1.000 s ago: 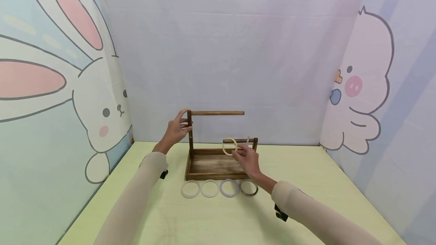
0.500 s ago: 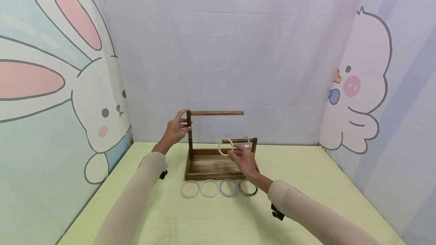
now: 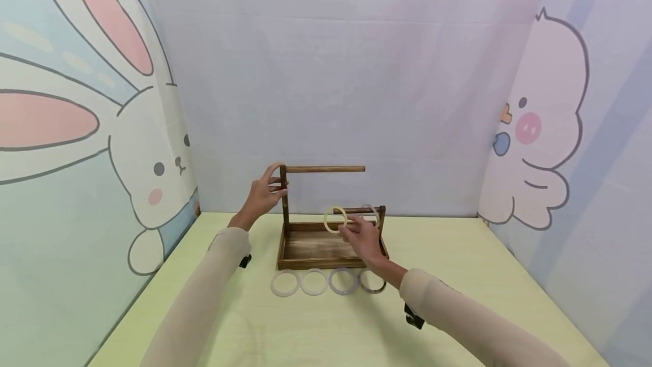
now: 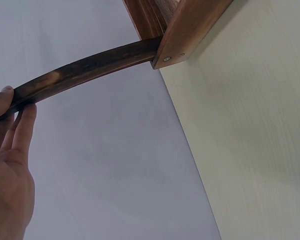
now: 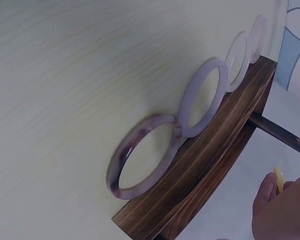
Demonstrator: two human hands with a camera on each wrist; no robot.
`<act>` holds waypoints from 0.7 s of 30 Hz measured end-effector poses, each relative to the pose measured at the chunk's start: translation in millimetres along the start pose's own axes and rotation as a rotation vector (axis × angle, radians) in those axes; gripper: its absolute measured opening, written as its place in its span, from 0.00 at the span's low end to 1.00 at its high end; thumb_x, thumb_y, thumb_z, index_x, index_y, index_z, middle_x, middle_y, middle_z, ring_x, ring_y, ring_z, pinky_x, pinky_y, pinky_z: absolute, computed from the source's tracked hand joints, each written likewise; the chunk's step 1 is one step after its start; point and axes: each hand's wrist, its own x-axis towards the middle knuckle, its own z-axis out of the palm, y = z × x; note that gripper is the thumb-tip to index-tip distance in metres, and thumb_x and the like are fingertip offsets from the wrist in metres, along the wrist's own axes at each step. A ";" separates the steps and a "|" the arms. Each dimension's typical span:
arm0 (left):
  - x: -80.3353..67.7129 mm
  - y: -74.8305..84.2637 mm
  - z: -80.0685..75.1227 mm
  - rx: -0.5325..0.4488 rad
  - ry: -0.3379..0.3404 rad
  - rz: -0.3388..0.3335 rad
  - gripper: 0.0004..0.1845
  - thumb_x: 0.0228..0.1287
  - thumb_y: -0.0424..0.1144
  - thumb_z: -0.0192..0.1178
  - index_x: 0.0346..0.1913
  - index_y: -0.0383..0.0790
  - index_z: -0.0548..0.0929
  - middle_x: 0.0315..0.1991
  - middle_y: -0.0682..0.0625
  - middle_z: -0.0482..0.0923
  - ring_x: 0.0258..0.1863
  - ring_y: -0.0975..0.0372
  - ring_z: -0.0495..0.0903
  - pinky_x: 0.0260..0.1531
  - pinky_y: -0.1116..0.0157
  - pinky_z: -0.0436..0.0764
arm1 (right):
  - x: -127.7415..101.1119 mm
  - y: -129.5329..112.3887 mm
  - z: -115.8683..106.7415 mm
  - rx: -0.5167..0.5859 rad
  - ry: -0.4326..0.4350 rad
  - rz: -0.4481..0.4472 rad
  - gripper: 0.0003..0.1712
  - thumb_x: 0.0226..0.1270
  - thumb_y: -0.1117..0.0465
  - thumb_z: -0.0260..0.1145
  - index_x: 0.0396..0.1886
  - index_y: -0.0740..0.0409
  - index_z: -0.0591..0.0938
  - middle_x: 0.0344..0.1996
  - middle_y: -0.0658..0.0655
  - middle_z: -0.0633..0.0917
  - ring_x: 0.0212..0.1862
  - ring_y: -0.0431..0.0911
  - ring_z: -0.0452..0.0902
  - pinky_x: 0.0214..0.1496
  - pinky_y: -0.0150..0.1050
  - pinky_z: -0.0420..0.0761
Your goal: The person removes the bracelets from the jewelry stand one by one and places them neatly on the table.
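Note:
A dark wooden stand (image 3: 305,254) has a tray base, a tall left post (image 3: 284,203) with a top rod, and a short lower rod (image 3: 356,210) on the right. My left hand (image 3: 277,186) grips the tall post near its top; in the left wrist view my thumb and fingers (image 4: 17,125) pinch the post (image 4: 85,72). My right hand (image 3: 348,226) pinches a yellow bangle (image 3: 331,228) at the free end of the lower rod. A sliver of the yellow bangle (image 5: 279,178) shows in the right wrist view. A pale bangle (image 3: 373,212) hangs on that rod near its post.
Several bangles lie in a row on the green table (image 3: 316,327) before the tray: a white bangle (image 3: 284,284), a second white bangle (image 3: 313,282), a lilac bangle (image 5: 202,97) and a purple-brown bangle (image 5: 145,155). Cartoon-printed walls enclose the left, back and right.
My right hand has slid the yellow bangle a little leftward along the lower rod toward its free end. The left hand has stayed on the post.

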 end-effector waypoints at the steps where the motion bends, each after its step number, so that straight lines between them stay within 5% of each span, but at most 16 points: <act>1: 0.1 -0.3 -0.1 0.000 0.000 0.000 0.43 0.66 0.24 0.68 0.78 0.54 0.63 0.55 0.34 0.85 0.52 0.44 0.87 0.50 0.49 0.88 | 0.2 -0.1 0.7 0.007 0.000 0.004 0.20 0.70 0.72 0.70 0.60 0.74 0.81 0.38 0.70 0.90 0.40 0.69 0.88 0.39 0.48 0.91; 21: -0.5 0.8 -0.3 -0.024 -0.007 -0.020 0.43 0.66 0.24 0.69 0.78 0.55 0.63 0.55 0.34 0.85 0.52 0.45 0.87 0.50 0.50 0.88 | -12.2 -6.2 4.2 0.027 -0.069 0.107 0.22 0.71 0.71 0.69 0.64 0.68 0.80 0.39 0.68 0.90 0.41 0.67 0.88 0.44 0.56 0.90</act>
